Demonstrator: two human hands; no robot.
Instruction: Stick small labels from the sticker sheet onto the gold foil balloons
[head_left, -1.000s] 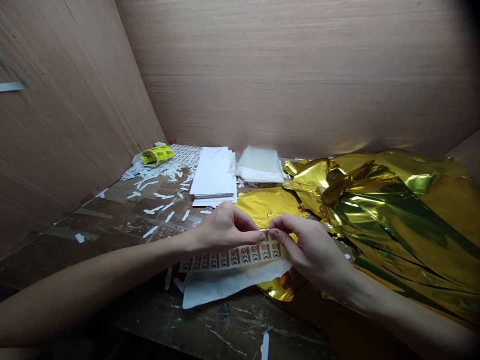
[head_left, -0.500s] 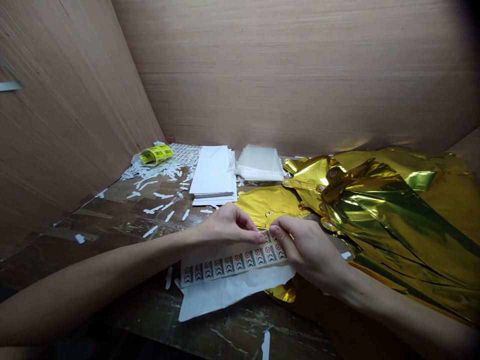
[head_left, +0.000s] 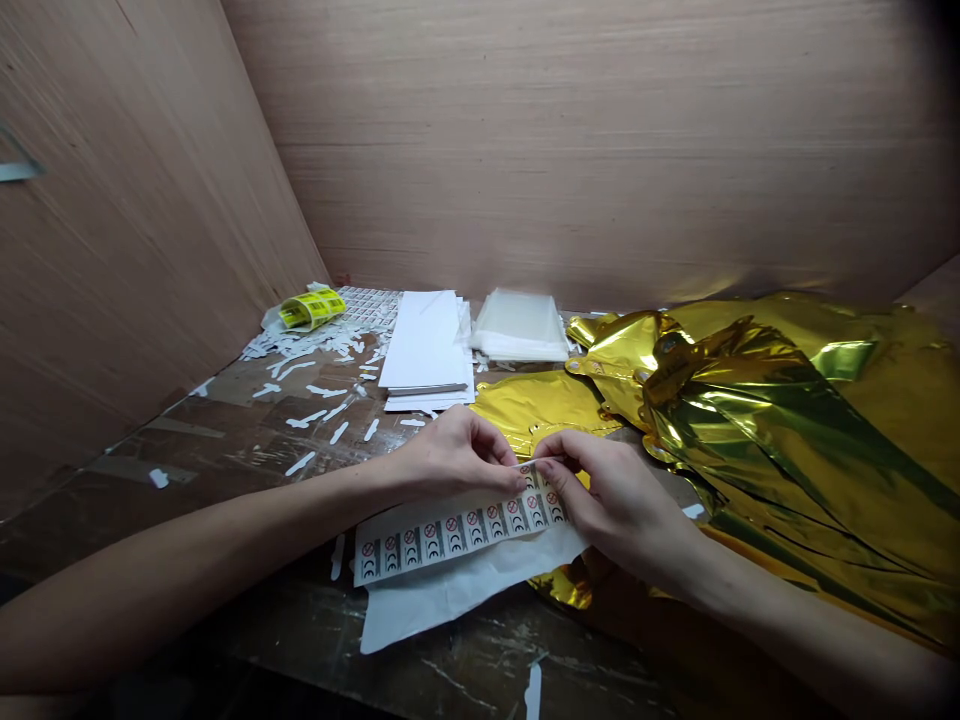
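A white sticker sheet (head_left: 442, 545), printed with rows of small CE and warning-sign labels, is held up at its top right by both my hands. My left hand (head_left: 461, 455) pinches the upper edge between thumb and fingers. Close beside it, my right hand (head_left: 600, 485) grips the upper right corner, thumb in front. Under the sheet hangs a plain white paper (head_left: 450, 600) with a bent lower edge. Behind my hands lies a flat gold foil balloon (head_left: 525, 400), partly hidden by them.
Crumpled gold foil balloons (head_left: 795, 420) cover the right side. At the back stand a stack of white cards (head_left: 424, 345) and a pile of clear plastic bags (head_left: 521, 325). A yellow label roll (head_left: 313, 308) lies among white scraps (head_left: 322, 345) at left. Wooden walls (head_left: 570, 140) enclose the table.
The sticker sheet has tilted, its left end shifting slightly left and down. My right fingers have bent over the top edge a little more. My left hand has barely moved.
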